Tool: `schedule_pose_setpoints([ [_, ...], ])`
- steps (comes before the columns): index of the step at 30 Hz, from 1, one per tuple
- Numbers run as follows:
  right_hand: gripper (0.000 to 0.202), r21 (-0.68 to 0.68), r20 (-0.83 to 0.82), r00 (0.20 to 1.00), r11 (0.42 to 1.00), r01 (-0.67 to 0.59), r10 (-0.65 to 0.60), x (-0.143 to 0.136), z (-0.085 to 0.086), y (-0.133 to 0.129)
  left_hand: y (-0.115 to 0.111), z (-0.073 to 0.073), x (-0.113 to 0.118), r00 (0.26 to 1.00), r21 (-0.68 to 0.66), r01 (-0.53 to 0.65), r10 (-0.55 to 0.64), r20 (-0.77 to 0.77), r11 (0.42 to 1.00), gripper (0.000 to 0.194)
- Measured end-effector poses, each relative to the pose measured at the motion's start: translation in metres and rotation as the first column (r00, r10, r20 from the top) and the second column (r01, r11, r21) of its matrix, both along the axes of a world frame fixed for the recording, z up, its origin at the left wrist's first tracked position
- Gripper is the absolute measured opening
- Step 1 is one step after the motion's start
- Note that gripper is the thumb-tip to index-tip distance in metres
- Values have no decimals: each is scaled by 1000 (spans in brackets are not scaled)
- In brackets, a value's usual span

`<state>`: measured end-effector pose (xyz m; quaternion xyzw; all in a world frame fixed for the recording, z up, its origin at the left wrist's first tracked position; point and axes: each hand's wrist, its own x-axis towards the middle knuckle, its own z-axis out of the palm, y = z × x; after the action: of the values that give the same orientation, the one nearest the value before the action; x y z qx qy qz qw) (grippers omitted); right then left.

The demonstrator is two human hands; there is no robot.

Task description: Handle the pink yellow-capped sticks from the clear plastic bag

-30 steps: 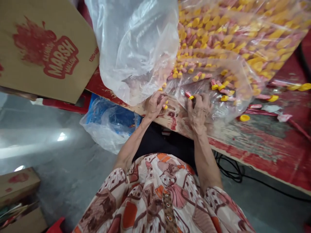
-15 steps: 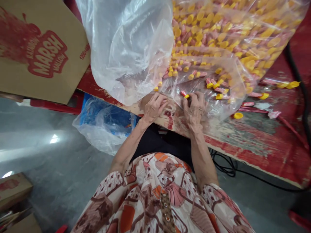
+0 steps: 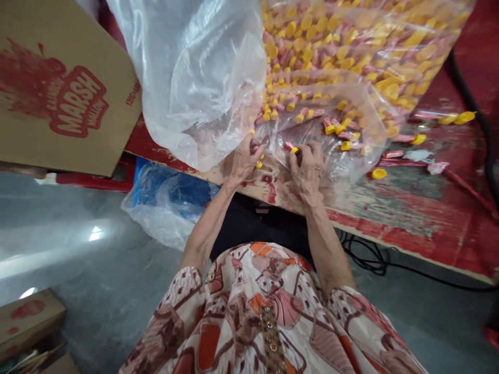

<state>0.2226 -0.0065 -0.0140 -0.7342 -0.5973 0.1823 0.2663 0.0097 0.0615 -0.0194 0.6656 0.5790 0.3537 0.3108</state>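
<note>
My left hand (image 3: 243, 162) is at the table edge, fingers closed around a small pink tube with a yellow cap (image 3: 259, 164), partly hidden by the fingers. My right hand (image 3: 310, 169) rests on clear plastic film, its fingers curled. Between its thumb and forefinger is another small red-and-white tube with a yellow cap (image 3: 289, 147). Beyond both hands lies a large clear plastic bag (image 3: 362, 83) full of such yellow-capped tubes, several of them spilling at its mouth. A cloudy plastic bag (image 3: 198, 88) stands just beyond my left hand.
A printed cardboard box (image 3: 70, 88) stands at the left. Loose yellow-capped pieces, a yellow cap (image 3: 379, 174) and wrapper scraps lie on the worn red table (image 3: 413, 213) at right. A black cable (image 3: 473, 119) crosses it. Below the table is a blue container (image 3: 167, 184) with plastic lining.
My left hand has moved slightly forward and now has a yellow-capped tube in its fingers. My right hand stays by its tube. The whole view has shifted a little.
</note>
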Motion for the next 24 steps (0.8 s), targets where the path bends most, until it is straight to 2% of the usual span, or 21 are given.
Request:
schedule_pose_setpoints([
  [2,28,-10,4,1000,1000,-8,8,0,-1,0,-6,-1,1,999,22,-25,26,-26,999,46],
  [4,27,-21,13,1000,1000,-20,20,0,-2,1,-17,-3,2,996,106,-12,22,-90,994,49],
  [8,27,5,29,999,1000,-23,23,1,-3,3,-33,-7,6,975,242,117,-64,-213,963,60],
  [12,26,24,10,1000,1000,-16,15,2,0,1,-36,-4,10,957,194,191,-139,-253,962,56],
  [17,22,33,-31,1000,999,5,-4,4,5,-4,-46,1,19,954,180,180,-126,-273,967,34],
  [21,21,81,-6,1000,997,19,-19,6,-3,-3,-49,7,25,950,164,201,-152,-272,966,26],
  [24,24,112,23,999,994,20,-22,11,-14,-1,-53,11,24,962,210,143,-86,-259,967,28],
])
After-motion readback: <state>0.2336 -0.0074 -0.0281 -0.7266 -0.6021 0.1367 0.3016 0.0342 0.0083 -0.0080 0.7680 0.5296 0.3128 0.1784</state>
